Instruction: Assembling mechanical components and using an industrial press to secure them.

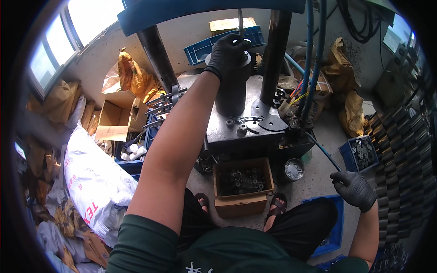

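Observation:
My left hand (230,52), in a black glove, is at the top of a thick dark upright cylinder (231,98) on the press. Its fingers curl closed beside a thin vertical metal rod (240,20); what lies between them is mostly hidden, with bright metal showing next to the fingertips. Low on the right, my gloved right hand (355,190) wraps round the end of a long thin lever (324,151), which slopes up to the press. Small metal rings (242,128) and curved flat pieces (273,123) lie on the steel press table (221,135).
The press has a blue crossbeam (214,12) and dark columns (274,54). A carton of metal rings (241,201) stands between my feet. Right of it are a round tin (294,169) and a blue bin (348,157). A white sack (93,179) and an open carton (112,133) are at left.

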A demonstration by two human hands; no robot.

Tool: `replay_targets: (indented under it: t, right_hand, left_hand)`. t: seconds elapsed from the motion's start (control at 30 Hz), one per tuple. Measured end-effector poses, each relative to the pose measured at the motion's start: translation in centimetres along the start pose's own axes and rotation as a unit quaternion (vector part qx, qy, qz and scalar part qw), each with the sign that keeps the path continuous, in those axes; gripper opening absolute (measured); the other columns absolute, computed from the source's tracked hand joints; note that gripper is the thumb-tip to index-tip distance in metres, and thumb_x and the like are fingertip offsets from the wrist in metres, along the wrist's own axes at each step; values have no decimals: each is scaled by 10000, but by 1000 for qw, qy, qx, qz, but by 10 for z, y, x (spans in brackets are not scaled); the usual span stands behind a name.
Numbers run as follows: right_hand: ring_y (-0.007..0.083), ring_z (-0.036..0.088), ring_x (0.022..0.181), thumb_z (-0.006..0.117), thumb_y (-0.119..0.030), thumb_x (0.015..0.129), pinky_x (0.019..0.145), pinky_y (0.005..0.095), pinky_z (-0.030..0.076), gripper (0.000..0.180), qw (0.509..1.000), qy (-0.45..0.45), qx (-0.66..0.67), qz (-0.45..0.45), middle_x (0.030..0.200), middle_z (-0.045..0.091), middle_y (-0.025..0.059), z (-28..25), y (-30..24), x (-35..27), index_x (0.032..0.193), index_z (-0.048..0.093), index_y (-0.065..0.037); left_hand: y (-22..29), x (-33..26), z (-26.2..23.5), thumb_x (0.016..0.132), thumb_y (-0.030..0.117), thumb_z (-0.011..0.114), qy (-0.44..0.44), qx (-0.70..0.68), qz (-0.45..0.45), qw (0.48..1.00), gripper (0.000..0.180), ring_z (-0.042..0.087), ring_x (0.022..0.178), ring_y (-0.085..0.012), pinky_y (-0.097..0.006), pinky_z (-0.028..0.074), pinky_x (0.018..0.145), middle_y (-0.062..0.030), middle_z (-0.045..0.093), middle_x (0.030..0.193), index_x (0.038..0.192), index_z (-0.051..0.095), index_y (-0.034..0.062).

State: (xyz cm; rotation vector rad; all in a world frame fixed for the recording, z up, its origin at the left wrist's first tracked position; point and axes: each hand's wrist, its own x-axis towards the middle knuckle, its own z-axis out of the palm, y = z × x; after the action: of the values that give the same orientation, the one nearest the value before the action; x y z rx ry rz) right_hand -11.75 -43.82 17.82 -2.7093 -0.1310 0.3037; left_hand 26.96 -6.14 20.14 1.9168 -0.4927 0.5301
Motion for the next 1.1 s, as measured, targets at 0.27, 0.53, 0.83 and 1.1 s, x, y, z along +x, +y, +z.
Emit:
replay_targets:
  t: [0.27, 0.53, 0.83, 1.1]
  right_hand:
    - [389, 722, 940, 637, -180, 870, 875, 437, 581, 310, 989, -75, -120, -50, 982, 732, 242, 6, 13, -3, 1110, 737, -12]
    - [402, 725, 896, 643, -158, 878, 854, 439, 581, 310, 989, -86, -110, -52, 944, 733, 246, 5, 20, -2, 1131, 733, -4]
    - [363, 737, 905, 651, -129, 872, 843, 409, 586, 280, 993, 99, 54, -44, 966, 740, 233, 6, 12, -5, 1096, 736, 17]
    - [359, 740, 930, 633, -112, 893, 853, 408, 586, 282, 997, 33, 66, 8, 986, 741, 233, -3, 5, 0, 1123, 724, 22]
  left_hand:
    - [5, -2, 4, 880, 356, 835, 2, 11, -5, 1000, 381, 658, 814, -96, -267, 544, 757, -27, 739, 914, 1110, 747, 65]
    - [14, -8, 3, 877, 349, 824, -13, 14, -4, 1000, 363, 661, 815, -112, -281, 546, 768, -38, 725, 898, 1094, 741, 71]
    - [11, -4, 2, 869, 343, 829, 5, 51, 16, 999, 361, 668, 822, -130, -296, 549, 778, -52, 727, 911, 1101, 744, 80]
    - [5, -3, 3, 838, 441, 807, 1, 32, -1, 999, 462, 741, 988, -302, -388, 563, 936, -172, 766, 1059, 1122, 768, 78]
